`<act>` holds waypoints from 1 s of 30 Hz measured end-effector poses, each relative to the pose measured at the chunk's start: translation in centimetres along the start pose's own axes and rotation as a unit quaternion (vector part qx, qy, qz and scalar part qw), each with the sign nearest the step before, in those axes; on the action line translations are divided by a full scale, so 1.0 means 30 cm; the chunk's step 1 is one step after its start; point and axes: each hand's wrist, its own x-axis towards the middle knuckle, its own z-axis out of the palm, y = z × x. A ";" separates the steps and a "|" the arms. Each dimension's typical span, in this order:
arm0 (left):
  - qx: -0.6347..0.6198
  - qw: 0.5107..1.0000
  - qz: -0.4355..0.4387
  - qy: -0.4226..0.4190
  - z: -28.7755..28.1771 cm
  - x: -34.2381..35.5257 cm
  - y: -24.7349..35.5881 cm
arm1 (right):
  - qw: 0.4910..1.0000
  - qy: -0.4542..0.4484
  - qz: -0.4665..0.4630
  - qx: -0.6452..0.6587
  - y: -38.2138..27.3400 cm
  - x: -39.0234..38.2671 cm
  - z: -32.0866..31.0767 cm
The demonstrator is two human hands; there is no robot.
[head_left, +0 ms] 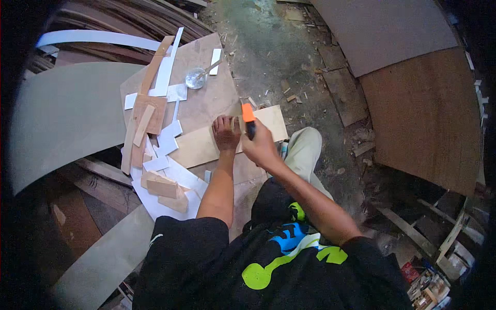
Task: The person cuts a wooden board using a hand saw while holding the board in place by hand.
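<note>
On a pale plywood strip lying across the work board, my left hand rests with its fingers somewhat bent and apart. Just to its right, my right hand is closed round a tool with an orange and black handle, raised over the strip. The tool's working end is hard to make out against the board, so its kind is unclear. The right end of the strip reaches beside my knee.
A brown work board carries a clear container with a stick in it. White offcuts and wood blocks lie at the left. Large sheets stand at the right, and scraps litter the floor.
</note>
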 end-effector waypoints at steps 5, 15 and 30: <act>0.009 1.000 -0.011 0.007 0.010 -0.024 -0.028 | 0.998 -0.007 -0.045 0.048 -0.078 -0.110 -0.059; 0.028 1.000 -0.006 -0.009 0.025 -0.031 -0.045 | 0.998 -0.048 -0.005 0.036 -0.198 -0.142 -0.113; -0.008 1.000 -0.013 -0.013 0.013 -0.031 -0.045 | 0.999 -0.017 0.032 0.017 -0.156 -0.092 -0.094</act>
